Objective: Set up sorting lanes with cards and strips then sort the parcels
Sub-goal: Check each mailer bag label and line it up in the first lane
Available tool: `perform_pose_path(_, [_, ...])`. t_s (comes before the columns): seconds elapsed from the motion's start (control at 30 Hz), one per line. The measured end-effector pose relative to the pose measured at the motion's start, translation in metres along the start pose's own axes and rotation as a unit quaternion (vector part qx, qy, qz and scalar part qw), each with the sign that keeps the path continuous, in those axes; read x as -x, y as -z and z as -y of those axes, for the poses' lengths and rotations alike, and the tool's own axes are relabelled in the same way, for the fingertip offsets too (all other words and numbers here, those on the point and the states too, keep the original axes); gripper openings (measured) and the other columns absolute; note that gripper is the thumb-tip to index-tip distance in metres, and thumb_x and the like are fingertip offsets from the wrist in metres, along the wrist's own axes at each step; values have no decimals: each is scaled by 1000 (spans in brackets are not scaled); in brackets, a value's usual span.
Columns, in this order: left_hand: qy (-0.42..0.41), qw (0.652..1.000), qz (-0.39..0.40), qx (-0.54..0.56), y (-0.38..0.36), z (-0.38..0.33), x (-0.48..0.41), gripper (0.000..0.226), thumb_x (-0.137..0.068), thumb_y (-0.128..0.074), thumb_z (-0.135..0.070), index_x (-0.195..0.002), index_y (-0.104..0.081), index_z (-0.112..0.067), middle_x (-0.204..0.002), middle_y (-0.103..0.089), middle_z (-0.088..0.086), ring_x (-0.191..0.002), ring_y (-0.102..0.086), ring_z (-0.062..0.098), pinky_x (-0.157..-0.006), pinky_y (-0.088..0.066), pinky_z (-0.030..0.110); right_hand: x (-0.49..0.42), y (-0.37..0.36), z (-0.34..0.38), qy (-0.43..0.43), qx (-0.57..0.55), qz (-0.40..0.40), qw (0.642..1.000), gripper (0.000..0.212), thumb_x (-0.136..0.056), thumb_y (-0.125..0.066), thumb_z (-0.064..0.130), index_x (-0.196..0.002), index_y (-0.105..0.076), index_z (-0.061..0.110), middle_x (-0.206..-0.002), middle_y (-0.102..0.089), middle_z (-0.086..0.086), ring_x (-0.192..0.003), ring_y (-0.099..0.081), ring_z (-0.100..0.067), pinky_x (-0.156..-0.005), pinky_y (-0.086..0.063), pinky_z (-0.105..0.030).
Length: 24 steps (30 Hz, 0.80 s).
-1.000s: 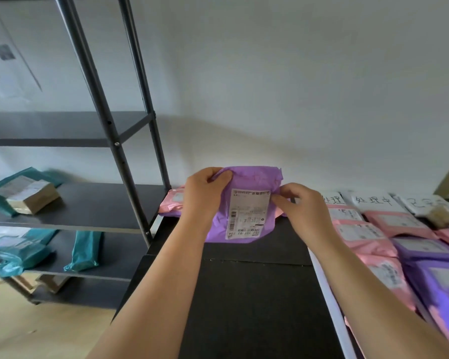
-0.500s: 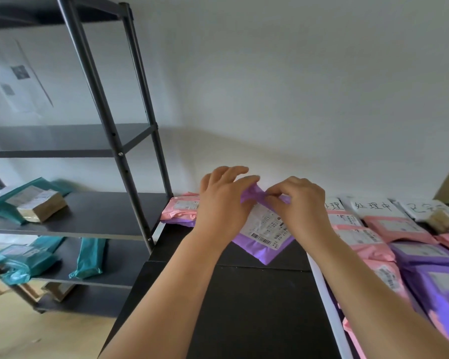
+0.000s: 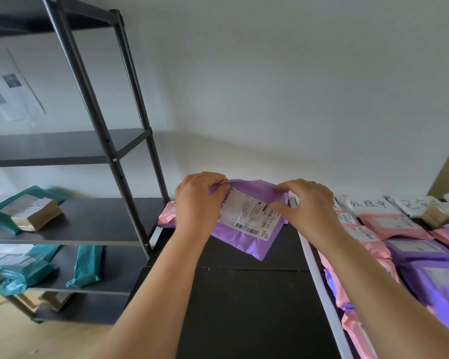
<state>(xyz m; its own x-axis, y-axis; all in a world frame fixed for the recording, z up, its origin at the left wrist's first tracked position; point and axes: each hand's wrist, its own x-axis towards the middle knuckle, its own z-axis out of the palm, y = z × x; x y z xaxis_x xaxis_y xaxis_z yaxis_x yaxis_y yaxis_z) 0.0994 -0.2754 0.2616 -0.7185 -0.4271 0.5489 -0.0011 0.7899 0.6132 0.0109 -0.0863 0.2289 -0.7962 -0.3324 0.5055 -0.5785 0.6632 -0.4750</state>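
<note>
Here the left hand (image 3: 200, 203) and right hand (image 3: 306, 206) pinch the top corners of the purple parcel (image 3: 246, 242) at twelve o'clock, its lower corner perhaps touching the bench (image 3: 244, 307); keep the label (image 3: 246, 216) up, read it, then choose the matching card (image 3: 368, 204) at three o'clock.

Purple parcel (image 3: 246, 230), white label up, tilted above the black table (image 3: 244, 307).

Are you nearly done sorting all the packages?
About midway, it seems. Done: handwritten cards and a white strip mark lanes on the right, where sorted parcels already lie in rows. In hand: the left hand and right hand both grip a purple parcel, label showing. Left: that one needs a lane, and a pink parcel lies just left of it. Teal parcels on the shelf may follow.
</note>
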Motion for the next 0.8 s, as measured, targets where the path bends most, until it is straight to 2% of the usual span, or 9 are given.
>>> perform_pose_path(0.1, [21,999,1,34,1,-1,2,17,-96,-63,-22,-103,-77,-17,-101,-73,-6,-103,-62,19,-93,-50,40,0,0,4,9,9,19,1000,40,-88,-74,35,-126,-63,29,-124,-64,9,-121,-53,-19,-115,-22,-52])
perform_pose_path(0.2, [65,993,6,101,1,-2,3,13,-95,-64,-23,-99,-75,-28,-92,-67,-16,-89,-62,7,-75,-54,25,0,-2,8,25,-7,17,1000,24,-91,-70,32,-115,-72,29,-115,-70,9,-118,-56,-19,-117,-18,-52])
perform_pose_path(0.3, [94,988,19,122,-1,-2,5,16,-95,-64,-25,-93,-66,-41,-87,-62,-26,-81,-58,-3,-60,-45,9,4,-7,11,33,-16,31,999,17,-92,-68,33,-105,-77,28,-110,-72,8,-113,-57,-17,-117,-18,-51])
perform_pose_path(0.4, [108,986,19,121,-3,0,7,18,-96,-63,-25,-89,-64,-42,-81,-60,-28,-75,-57,-4,-52,-43,7,9,-11,10,34,-19,27,999,13,-92,-69,32,-98,-77,24,-103,-72,7,-106,-59,-17,-115,-23,-50])
perform_pose_path(0.53, [80,996,34,-10,-3,3,9,14,-97,-61,-24,-103,-74,-25,-95,-71,-10,-83,-60,7,-70,-47,18,7,-4,8,45,-17,-31,998,8,-91,-69,19,-91,-77,18,-91,-71,4,-85,-56,-15,-104,-36,-52])
perform_pose_path(0.57, [58,996,43,-60,-3,3,9,18,-96,-63,-24,-110,-73,-24,-107,-71,-6,-93,-61,13,-82,-49,25,5,-1,8,49,-16,-42,998,8,-90,-70,16,-91,-78,18,-91,-72,3,-84,-57,-16,-103,-37,-52])
perform_pose_path(0.63, [11,991,66,-118,-3,-1,12,32,-92,-67,-28,-124,-66,-30,-128,-64,-7,-118,-55,18,-103,-36,36,3,4,7,63,-6,-51,997,8,-89,-72,13,-91,-78,17,-94,-73,1,-89,-62,-21,-102,-37,-53])
perform_pose_path(0.7, [-54,987,82,-128,-7,-7,15,40,-89,-71,-33,-128,-63,-33,-133,-61,-10,-127,-49,17,-107,-26,35,2,6,7,84,13,-53,995,8,-89,-73,12,-90,-79,17,-94,-73,0,-93,-64,-25,-101,-37,-55])
perform_pose_path(0.8, [-125,979,57,-150,-15,-16,16,31,-92,-66,-39,-121,-70,-29,-122,-68,-8,-120,-52,19,-103,-24,33,1,9,12,113,16,-75,991,11,-84,-75,6,-84,-79,16,-89,-72,-1,-90,-64,-28,-101,-36,-60])
